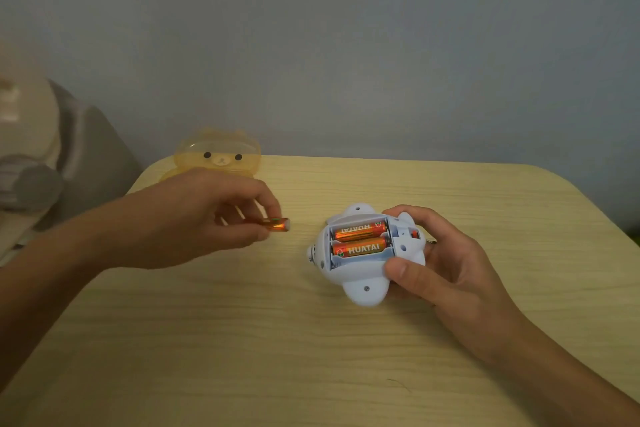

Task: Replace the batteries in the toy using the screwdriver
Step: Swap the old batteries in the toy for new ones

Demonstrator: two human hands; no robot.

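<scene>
A white toy (367,288) lies upside down on the wooden table (311,357), its battery compartment uncovered. Two orange batteries (360,240) marked HUATAI sit side by side in the upper slots; the lowest slot looks empty. My right hand (446,267) grips the toy's right side, thumb on its lower edge. My left hand (207,215) is to the left of the toy and pinches a third orange battery (278,224) between thumb and fingers, just above the table. No screwdriver or compartment cover is visible.
A translucent yellow bear-faced box (218,154) stands at the table's far left edge, behind my left hand. A grey and beige cushioned seat (52,156) is off the table to the left. A plain wall is behind.
</scene>
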